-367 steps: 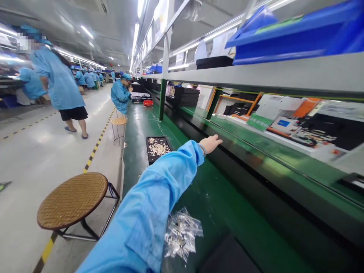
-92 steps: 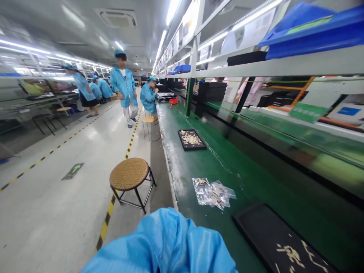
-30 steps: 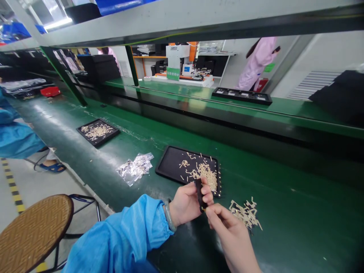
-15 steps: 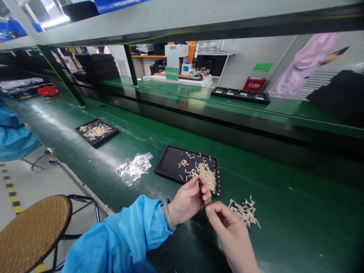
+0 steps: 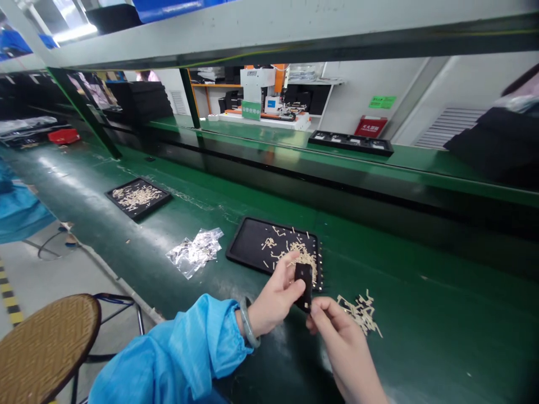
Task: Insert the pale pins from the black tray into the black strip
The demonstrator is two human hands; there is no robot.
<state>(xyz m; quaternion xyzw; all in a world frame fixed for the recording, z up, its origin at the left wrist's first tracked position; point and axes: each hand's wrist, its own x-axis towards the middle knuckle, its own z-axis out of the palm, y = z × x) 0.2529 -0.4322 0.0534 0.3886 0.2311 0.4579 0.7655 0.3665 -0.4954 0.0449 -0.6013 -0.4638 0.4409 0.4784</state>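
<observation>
My left hand [image 5: 278,289] is closed on a small flat black rectangular part [image 5: 304,280], thumb on its face, held above the table. A tiny pale spot shows near its lower end. At that lower corner the fingertips of my right hand [image 5: 332,325] are pinched together; whatever is between them is hidden. Just beyond my left hand lies a black tray [image 5: 252,238] with a heap of small beige strips [image 5: 301,252] at its right side. More beige strips, mixed with dark bits, form a loose pile [image 5: 362,314] on the green table to the right of my right hand.
Clear plastic bags [image 5: 196,251] and a second black tray [image 5: 162,201] of beige strips lie to the left. A round stool [image 5: 50,342] stands at lower left, near another person's blue sleeve [image 5: 23,210]. A raised ledge holds a long black tray [image 5: 351,142]; a shelf crosses overhead.
My left hand has turned the black part from edge-on to showing its flat face. My right hand stays at its lower end. The pink-sleeved arm at upper right has mostly left the view.
</observation>
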